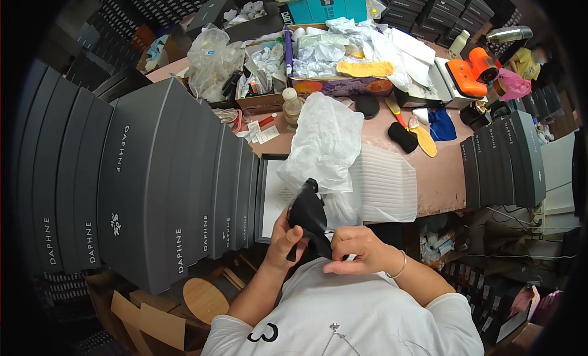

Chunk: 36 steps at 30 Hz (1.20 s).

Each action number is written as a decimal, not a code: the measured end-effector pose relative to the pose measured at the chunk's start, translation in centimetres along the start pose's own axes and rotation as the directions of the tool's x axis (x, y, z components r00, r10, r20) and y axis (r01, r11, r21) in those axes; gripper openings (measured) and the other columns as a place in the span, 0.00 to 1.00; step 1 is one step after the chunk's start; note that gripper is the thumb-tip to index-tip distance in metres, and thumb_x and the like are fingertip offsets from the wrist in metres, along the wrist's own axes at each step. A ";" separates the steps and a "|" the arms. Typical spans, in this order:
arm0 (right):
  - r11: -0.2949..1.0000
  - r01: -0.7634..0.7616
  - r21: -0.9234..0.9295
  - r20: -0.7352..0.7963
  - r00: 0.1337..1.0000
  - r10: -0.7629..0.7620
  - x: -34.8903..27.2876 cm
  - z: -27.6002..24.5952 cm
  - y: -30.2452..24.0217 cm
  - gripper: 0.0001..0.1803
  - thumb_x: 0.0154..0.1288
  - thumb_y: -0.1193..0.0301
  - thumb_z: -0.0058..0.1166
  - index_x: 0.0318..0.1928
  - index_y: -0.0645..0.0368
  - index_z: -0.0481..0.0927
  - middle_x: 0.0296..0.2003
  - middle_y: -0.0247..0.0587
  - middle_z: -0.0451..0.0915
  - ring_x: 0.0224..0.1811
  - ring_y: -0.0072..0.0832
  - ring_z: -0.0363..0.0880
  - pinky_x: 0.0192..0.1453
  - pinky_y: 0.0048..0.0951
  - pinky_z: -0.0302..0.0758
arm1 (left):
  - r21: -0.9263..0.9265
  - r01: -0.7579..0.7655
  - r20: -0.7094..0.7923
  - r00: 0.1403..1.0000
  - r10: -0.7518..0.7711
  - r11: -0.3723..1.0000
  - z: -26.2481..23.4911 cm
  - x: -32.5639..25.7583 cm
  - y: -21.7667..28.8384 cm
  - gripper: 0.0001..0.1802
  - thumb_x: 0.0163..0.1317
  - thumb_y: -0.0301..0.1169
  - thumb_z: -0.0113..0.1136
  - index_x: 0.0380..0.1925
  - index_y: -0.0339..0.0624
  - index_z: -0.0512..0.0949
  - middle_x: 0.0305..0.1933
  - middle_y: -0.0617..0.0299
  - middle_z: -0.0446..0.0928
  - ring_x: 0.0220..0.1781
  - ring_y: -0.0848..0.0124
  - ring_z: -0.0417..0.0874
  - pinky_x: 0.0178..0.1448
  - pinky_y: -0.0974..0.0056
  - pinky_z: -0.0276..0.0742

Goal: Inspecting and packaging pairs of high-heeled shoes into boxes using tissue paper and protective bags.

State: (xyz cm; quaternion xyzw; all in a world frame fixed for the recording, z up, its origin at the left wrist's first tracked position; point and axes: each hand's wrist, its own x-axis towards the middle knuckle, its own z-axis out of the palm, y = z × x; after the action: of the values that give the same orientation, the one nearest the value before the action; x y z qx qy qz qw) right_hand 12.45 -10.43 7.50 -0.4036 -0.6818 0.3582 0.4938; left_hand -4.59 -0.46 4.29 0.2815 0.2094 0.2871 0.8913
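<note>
A black shoe point(308, 214) with what looks like a heel is held up close to my body, its toe pointing away from me. My left hand point(283, 241) grips it from the left side, thumb bent over it. Closed in a fist at the shoe's near right end is my right hand point(360, 251). Bits of something slim and pale show at both sides of these fingers; its kind is not clear. Just beyond the shoe lies crumpled white tissue paper point(321, 142), partly over an open shoe box point(269, 197). Ribbed white foam sheets point(387, 184) lie to the right.
Stacked dark grey shoe boxes point(147, 184) wall in the left; more boxes point(505, 157) stand right. At the back are a carton of crumpled paper point(343, 86), a clear bottle point(292, 105), a yellow insole point(424, 142) and an orange device point(468, 74). A person point(525, 65) is far right.
</note>
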 end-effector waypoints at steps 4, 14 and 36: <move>0.798 -0.369 0.476 -0.285 0.794 0.537 -0.1 -0.8 -0.1 0.34 0.57 0.65 0.67 0.63 0.57 0.68 0.51 0.44 0.74 0.48 0.23 0.76 0.56 0.30 0.76 | 0.492 -0.131 0.026 0.990 0.136 0.861 1.1 0.6 1.5 0.55 0.45 0.41 0.78 0.68 0.34 0.55 0.53 0.54 0.73 0.53 0.66 0.78 0.55 0.62 0.76; 0.277 -0.206 0.938 -0.096 0.615 0.783 -2.7 -0.3 1.5 0.30 0.69 0.51 0.41 0.56 0.67 0.70 0.49 0.51 0.78 0.50 0.42 0.80 0.57 0.46 0.78 | 0.725 -0.510 0.163 0.779 0.605 0.462 -0.3 0.7 0.8 0.34 0.62 0.32 0.63 0.65 0.30 0.60 0.61 0.51 0.68 0.63 0.65 0.69 0.70 0.57 0.61; 0.760 -0.617 0.204 0.489 0.737 0.468 -4.9 -0.8 4.1 0.48 0.63 0.62 0.60 0.74 0.58 0.43 0.57 0.50 0.73 0.53 0.35 0.76 0.60 0.34 0.70 | 0.340 -0.147 -0.079 0.980 0.184 0.929 -4.3 2.6 -3.0 0.42 0.59 0.38 0.61 0.70 0.41 0.54 0.63 0.49 0.66 0.66 0.57 0.67 0.68 0.55 0.65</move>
State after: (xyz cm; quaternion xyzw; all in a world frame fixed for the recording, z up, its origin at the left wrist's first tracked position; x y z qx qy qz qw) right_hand 14.97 -13.11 2.21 -0.4080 -0.5429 0.6806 0.2750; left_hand -3.73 0.80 -1.37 0.4285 0.2790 0.3367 0.7907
